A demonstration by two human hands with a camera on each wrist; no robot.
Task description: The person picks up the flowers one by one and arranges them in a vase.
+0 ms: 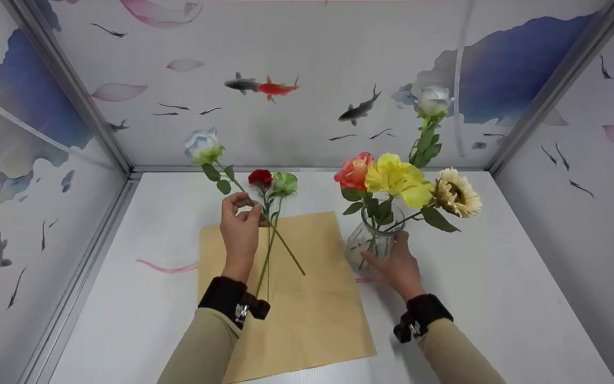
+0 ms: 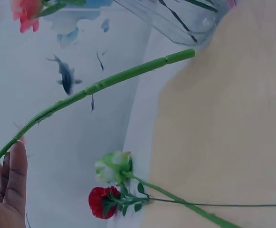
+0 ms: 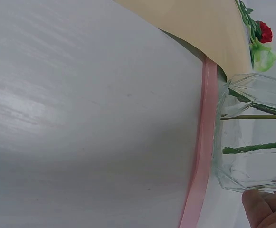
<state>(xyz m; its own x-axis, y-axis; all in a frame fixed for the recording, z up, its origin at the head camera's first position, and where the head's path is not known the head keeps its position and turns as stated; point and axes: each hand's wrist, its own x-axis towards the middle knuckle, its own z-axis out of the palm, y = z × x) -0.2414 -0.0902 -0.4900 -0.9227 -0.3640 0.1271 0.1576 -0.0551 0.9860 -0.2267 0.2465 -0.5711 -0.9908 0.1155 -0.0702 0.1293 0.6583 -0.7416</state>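
My left hand (image 1: 240,234) pinches the green stem of a pale blue-white rose (image 1: 202,145), its bloom tilted up to the left; the stem's cut end (image 2: 180,56) points toward the vase in the left wrist view. My right hand (image 1: 398,265) grips the lower side of a clear glass vase (image 1: 356,244). In the vase stand a coral rose (image 1: 354,170), a yellow flower (image 1: 398,178), a cream sunflower (image 1: 457,193) and a tall white rose (image 1: 435,101). A red carnation (image 1: 260,177) and a pale green flower (image 1: 285,183) lie beyond my left hand, stems crossing the paper.
Brown wrapping paper (image 1: 312,320) lies on the white table (image 1: 499,298), left of the vase. A pink ribbon (image 3: 205,152) runs under the paper and past the vase base; its other end (image 1: 168,268) shows at the left. Printed panels (image 1: 307,37) enclose the back and sides.
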